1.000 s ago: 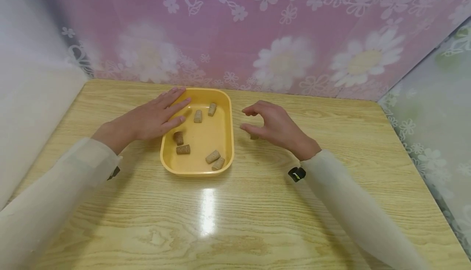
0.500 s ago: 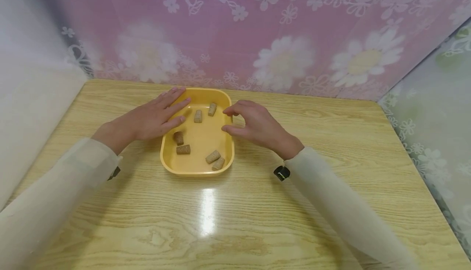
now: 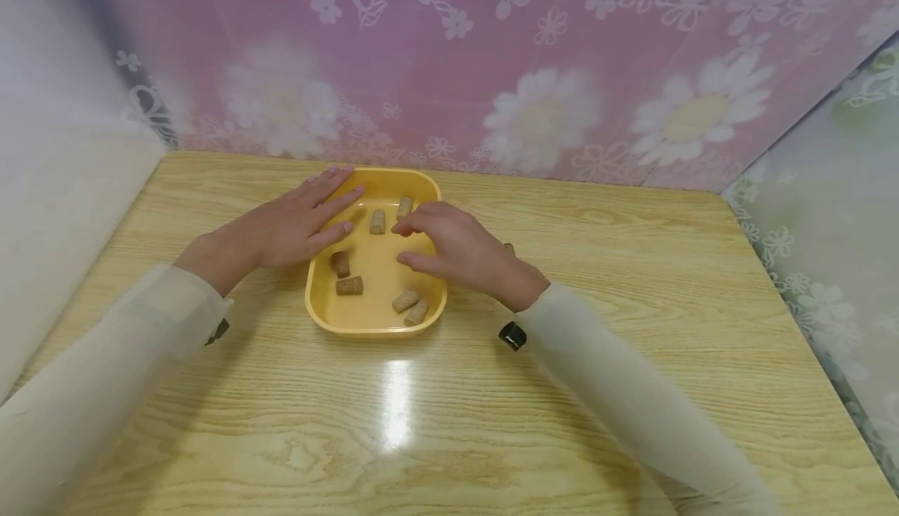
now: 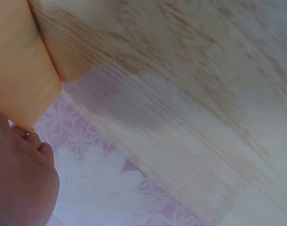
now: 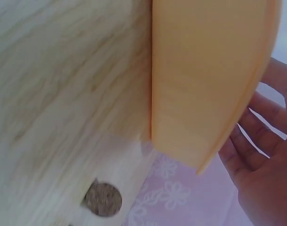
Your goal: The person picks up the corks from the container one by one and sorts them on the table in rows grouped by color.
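My left hand lies with straight, spread fingers on the left rim of a yellow plastic tray. Inside the tray are several wine corks, among them a dark cork at the left, a pale cork near the front and another pale cork toward the back. My right hand reaches over the right rim, thumb and forefinger apart, with nothing seen between them. It hides part of that rim. Outside the tray, one cork stands on the table, mostly hidden behind the right hand in the head view.
The tray rests on a wood-grain table. A pink flowered backdrop rises along the table's back edge, with a pale side wall at the left and a flowered one at the right.
My right hand has moved left from the table beside the tray to over its inside. A cork now shows behind that hand. The left hand and the corks in the tray have stayed put.
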Demonstrator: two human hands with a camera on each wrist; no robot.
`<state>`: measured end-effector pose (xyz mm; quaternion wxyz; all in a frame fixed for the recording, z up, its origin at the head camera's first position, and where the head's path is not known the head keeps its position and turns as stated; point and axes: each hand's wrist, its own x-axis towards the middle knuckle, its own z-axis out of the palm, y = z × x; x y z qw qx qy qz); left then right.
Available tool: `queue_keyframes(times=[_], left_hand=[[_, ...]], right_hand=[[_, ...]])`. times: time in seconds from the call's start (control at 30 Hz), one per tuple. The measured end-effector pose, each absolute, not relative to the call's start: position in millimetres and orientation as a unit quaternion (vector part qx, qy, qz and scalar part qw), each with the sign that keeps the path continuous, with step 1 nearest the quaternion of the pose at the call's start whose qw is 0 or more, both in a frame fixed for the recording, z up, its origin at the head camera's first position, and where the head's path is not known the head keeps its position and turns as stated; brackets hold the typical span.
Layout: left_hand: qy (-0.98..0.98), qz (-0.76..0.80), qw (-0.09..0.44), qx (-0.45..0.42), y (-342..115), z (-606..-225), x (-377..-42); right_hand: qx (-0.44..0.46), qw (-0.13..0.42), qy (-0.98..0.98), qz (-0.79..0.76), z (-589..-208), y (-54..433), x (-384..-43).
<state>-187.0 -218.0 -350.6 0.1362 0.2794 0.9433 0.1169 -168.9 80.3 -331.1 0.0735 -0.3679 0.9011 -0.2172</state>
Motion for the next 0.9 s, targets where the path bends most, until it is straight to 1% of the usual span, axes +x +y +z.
queue_keyframes(times=[0.57, 0.9], left_hand=[[0.942, 0.116, 0.127, 0.289, -217.6, -350.6, -186.6], [0.941, 0.115, 0.125, 0.293, -217.9, -350.4, -186.5]], right_hand=[[-0.429, 0.120, 0.877, -0.178, -342.3, 53.0, -162.3], [-0.482, 0.117, 0.855, -0.150, -345.3, 40.0, -164.0]])
